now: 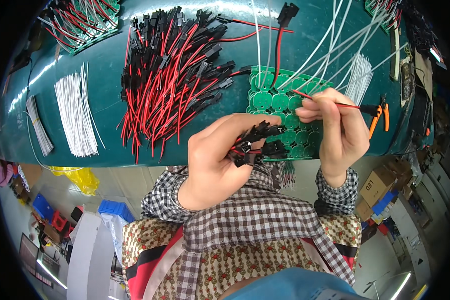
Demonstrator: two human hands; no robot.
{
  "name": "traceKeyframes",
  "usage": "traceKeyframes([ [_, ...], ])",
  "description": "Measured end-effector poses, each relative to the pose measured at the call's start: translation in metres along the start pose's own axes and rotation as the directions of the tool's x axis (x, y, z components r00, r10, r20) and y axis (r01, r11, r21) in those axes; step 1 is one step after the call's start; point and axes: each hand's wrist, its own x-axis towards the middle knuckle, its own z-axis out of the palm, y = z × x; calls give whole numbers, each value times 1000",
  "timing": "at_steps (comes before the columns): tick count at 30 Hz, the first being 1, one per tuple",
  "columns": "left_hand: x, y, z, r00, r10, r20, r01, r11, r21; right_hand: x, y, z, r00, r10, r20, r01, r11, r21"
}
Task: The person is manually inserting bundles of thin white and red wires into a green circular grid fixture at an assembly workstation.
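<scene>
My left hand (217, 155) is closed round a bunch of connector leads (257, 142), their black plugs poking out past the fingers. Between the pinched fingertips of my right hand (339, 122) is one red-and-black connector lead (330, 102), its black plug pointing right and its wire end over the circuit board panel (297, 137). This green panel of several rounded boards lies on the table at the near edge, partly covered by both hands. White wires (322, 55) and another connector lead (278, 55) rise from its far side.
A large heap of red-and-black connector leads (170, 80) lies left of the panel. Bundles of white wire (76, 115) and grey wire (38, 125) are farther left. Orange-handled cutters (380, 117) and more white wires (359, 77) are at right. A wired panel (92, 27) sits far left.
</scene>
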Motion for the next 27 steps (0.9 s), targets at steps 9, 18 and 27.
traceKeyframes([
  [9, 0, 0, -1, 1000, -12, 9, 12, 1000, 5, 1, -2, -1, 997, 77, 8, -77, 997, 25],
  [18, 0, -2, -1, 1000, 5, 4, -5, 1000, 18, 0, -1, -1, 994, 114, -4, -112, 986, 125],
  [27, -1, -3, -1, 1000, 9, -4, -9, 1000, 24, 7, -10, -2, 942, 335, 21, -331, 917, 224],
])
